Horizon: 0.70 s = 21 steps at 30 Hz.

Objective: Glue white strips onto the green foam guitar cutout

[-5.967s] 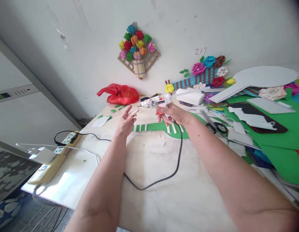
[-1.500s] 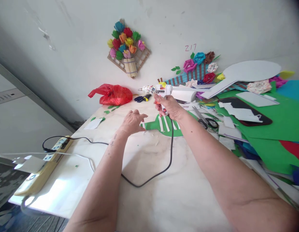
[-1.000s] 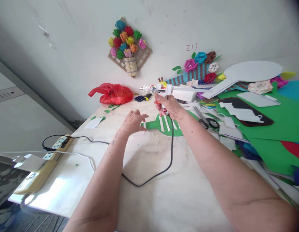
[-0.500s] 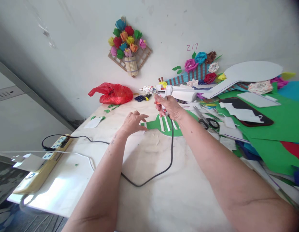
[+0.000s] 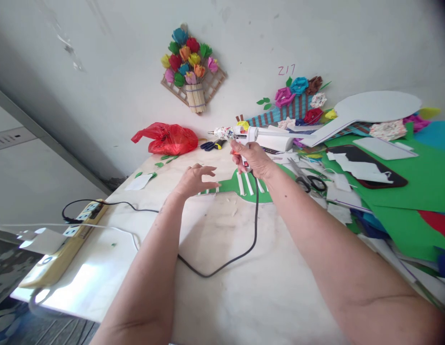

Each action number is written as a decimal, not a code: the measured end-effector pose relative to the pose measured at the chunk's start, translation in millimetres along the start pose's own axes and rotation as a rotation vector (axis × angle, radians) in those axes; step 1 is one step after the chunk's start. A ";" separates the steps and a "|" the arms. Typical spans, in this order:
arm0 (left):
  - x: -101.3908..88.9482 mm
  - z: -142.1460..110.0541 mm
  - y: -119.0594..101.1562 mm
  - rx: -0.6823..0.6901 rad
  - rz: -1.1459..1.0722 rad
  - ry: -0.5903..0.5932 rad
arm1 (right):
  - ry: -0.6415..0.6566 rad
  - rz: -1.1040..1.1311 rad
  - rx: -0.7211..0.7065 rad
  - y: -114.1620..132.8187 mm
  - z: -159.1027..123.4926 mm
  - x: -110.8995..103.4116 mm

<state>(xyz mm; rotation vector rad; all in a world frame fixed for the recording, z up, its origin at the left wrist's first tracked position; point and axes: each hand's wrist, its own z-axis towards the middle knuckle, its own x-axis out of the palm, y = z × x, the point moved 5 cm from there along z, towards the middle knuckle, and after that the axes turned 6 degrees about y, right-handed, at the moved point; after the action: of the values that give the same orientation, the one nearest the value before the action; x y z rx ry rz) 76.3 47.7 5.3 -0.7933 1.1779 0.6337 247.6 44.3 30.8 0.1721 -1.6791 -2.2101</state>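
My right hand (image 5: 251, 158) grips a white hot glue gun (image 5: 244, 135), its nozzle pointing left above the table and its black cord hanging down. A green paddle-shaped cutout (image 5: 229, 187) lies flat under both hands, with white strips (image 5: 249, 184) across its wide part and short white pieces on its narrow neck. Over that neck is my left hand (image 5: 196, 179), thumb and fingers spread apart with nothing seen between them. Whether its fingertips touch the cutout I cannot tell. Part of the wide end is hidden behind my right wrist.
Scissors (image 5: 308, 178), paper scraps and green sheets (image 5: 416, 187) crowd the right side. A red plastic bag (image 5: 168, 139) and pliers (image 5: 212, 144) are at the back. On the left edge lies a power strip (image 5: 69, 239); the black cord (image 5: 222, 268) loops across the table.
My left hand has shifted slightly left along the narrow neck, and its fingers have spread, uncovering more white pieces. My right hand and the glue gun have barely moved.
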 end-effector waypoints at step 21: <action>12.8 0.6 9.9 -0.040 -0.005 -0.011 | -0.218 0.068 0.029 -9.7 2.7 -12.4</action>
<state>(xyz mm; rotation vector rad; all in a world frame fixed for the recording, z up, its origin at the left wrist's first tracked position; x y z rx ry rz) 72.3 54.2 -8.9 -0.8256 1.1555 0.6583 256.3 53.4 20.9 -0.1212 -1.8004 -2.2218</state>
